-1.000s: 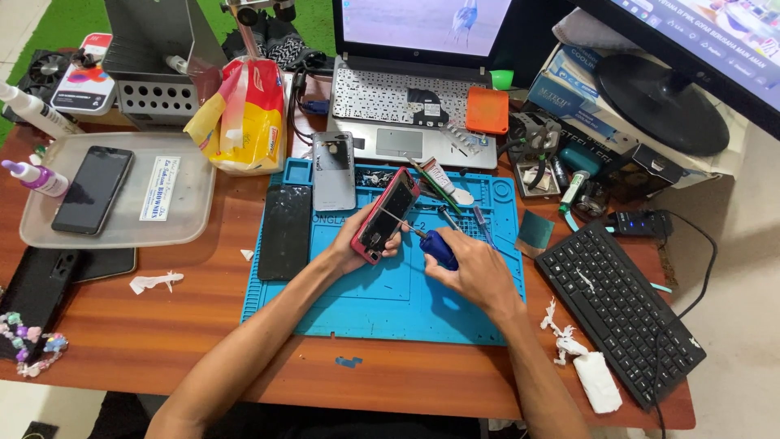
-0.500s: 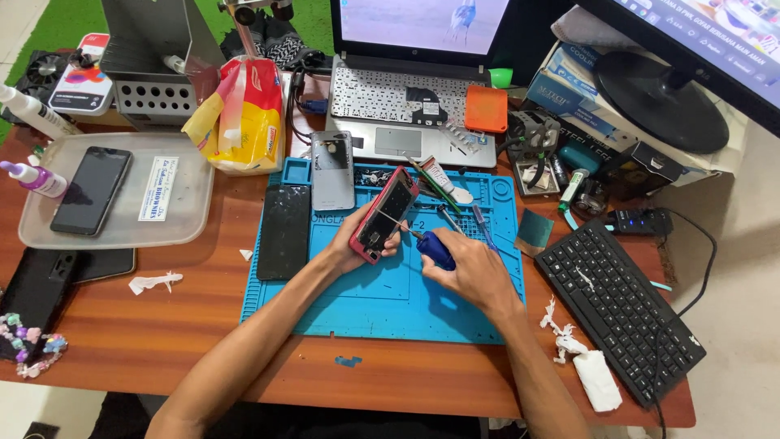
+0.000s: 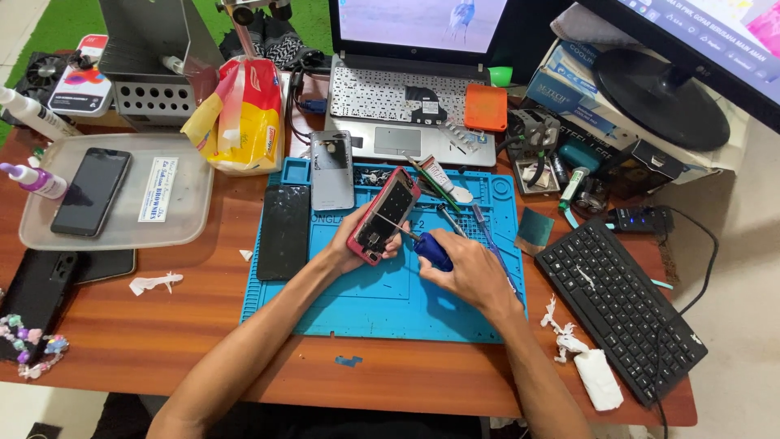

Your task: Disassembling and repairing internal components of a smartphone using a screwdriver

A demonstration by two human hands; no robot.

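Left hand (image 3: 351, 244) found clamped round a red-framed opened phone (image 3: 383, 216), tilted up off the blue repair mat (image 3: 357, 301), presumably to present its inner face to the tool. Right hand (image 3: 471, 272) closed about a blue-handled screwdriver (image 3: 429, 249), tip set against the phone's lower part. Black glass panel (image 3: 283, 232) laid flat just beyond the left hand; grey back cover (image 3: 331, 169) noted farther out. Keyboard (image 3: 621, 305) outside the right hand on the worktop (image 3: 146, 333).
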